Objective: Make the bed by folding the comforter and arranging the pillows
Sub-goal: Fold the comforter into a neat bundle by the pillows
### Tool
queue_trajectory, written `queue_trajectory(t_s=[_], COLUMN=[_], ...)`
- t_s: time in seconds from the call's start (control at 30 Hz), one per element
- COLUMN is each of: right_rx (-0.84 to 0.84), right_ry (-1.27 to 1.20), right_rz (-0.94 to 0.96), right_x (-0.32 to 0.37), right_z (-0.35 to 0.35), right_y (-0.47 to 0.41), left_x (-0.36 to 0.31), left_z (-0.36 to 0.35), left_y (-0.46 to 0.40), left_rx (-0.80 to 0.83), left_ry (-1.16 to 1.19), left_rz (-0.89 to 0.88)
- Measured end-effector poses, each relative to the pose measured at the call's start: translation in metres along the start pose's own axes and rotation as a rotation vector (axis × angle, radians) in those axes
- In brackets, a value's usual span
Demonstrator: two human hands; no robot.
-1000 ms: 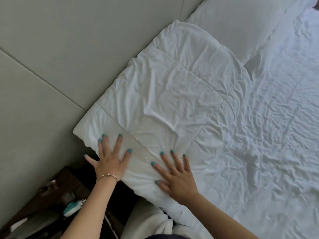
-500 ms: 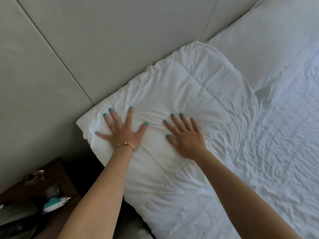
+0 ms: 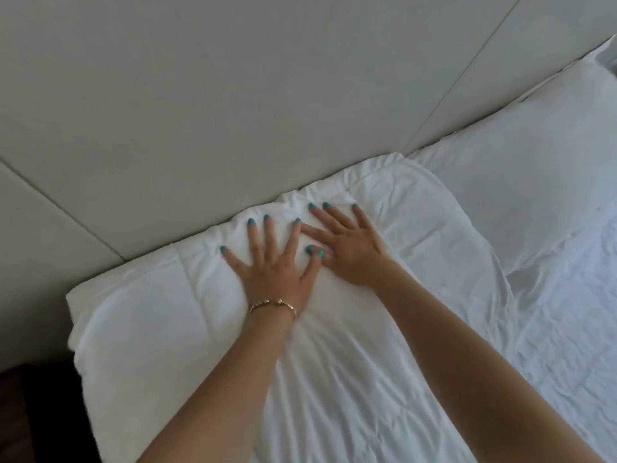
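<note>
Pressing down flat, that is what both hands are doing on the folded comforter. Starting at the far left, a dark wooden piece of furniture shows in the bottom corner, just beside the bedding's edge. Above it runs the pale padded headboard, split by thin seams, and the comforter's far edge butts right up against it. Moving across, the left hand lies palm down with its fingers fanned wide, teal nails showing, a thin gold bracelet on the wrist. Right alongside it, the right hand is also palm down with straight, spread fingers, its thumb touching the left hand's index finger. The cloth bunches into small wrinkles ahead of the fingertips, near the headboard. Further right, a white pillow lies against the headboard, its near corner tucked under the comforter's edge. At the right edge, a wrinkled white sheet covers the mattress.
</note>
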State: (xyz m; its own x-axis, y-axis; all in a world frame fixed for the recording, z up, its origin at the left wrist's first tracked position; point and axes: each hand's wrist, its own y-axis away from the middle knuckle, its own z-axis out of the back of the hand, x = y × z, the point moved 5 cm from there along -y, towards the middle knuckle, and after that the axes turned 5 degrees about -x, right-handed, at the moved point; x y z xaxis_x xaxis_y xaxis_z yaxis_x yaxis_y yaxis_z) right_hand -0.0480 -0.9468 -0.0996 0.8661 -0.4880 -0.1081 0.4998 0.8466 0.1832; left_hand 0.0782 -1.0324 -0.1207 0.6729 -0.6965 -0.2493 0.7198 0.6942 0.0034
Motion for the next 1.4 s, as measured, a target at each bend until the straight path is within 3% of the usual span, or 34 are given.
queue_trajectory(t_s=[0.13,0.27,0.37,0.47,0.53,0.7,0.83,0.93,1.03,1.1,1.2,1.33,1.4], right_rx=[-0.024,0.192,0.105,-0.267,-0.389,-0.152,-0.122,-0.112,-0.121,-0.119,-0.088,-0.124,-0.145], right_ry=[-0.064,-0.176,-0.327,-0.273,-0.299,-0.424,-0.339,-0.356,-0.337,-0.324,-0.359,-0.426,-0.369], right_rz=[-0.387,-0.81,-1.029,-0.89,-0.734,-0.6,-0.543,-0.538,-0.427,-0.366,-0.345,-0.312,-0.212], right_x=[-0.108,-0.201,-0.21,-0.18,-0.15,-0.042,0.035,0.061,0.077,0.084,0.092,0.112,0.128], right_z=[-0.023,-0.056,-0.069,-0.05,-0.032,-0.028,-0.028,-0.029,-0.024,-0.023,-0.025,-0.028,-0.033], right_y=[-0.008,0.001,0.009,0.011,0.019,0.087,0.151,0.181,0.202,0.22,0.247,0.265,0.275], left_x=[-0.001,-0.005,-0.005,-0.004,-0.005,0.001,0.034,0.101,0.166,0.181,0.142,0.035,0.021], left_z=[-0.026,-0.041,-0.051,-0.055,-0.055,-0.032,0.005,0.024,0.032,0.038,0.049,0.042,0.026], left_y=[0.001,-0.007,-0.009,-0.013,-0.012,-0.008,0.035,0.084,0.105,0.11,0.137,0.231,0.27], left_rx=[-0.199,-0.217,-0.202,-0.151,-0.103,0.004,-0.08,-0.087,0.092,0.129,0.023,-0.102,-0.12], left_ry=[0.004,-0.002,-0.009,-0.032,-0.046,-0.036,-0.064,-0.082,-0.049,-0.001,0.121,0.098,0.042], left_rz=[-0.02,-0.016,-0.02,-0.005,0.015,-0.022,-0.094,0.037,0.196,0.273,0.285,-0.086,-0.176])
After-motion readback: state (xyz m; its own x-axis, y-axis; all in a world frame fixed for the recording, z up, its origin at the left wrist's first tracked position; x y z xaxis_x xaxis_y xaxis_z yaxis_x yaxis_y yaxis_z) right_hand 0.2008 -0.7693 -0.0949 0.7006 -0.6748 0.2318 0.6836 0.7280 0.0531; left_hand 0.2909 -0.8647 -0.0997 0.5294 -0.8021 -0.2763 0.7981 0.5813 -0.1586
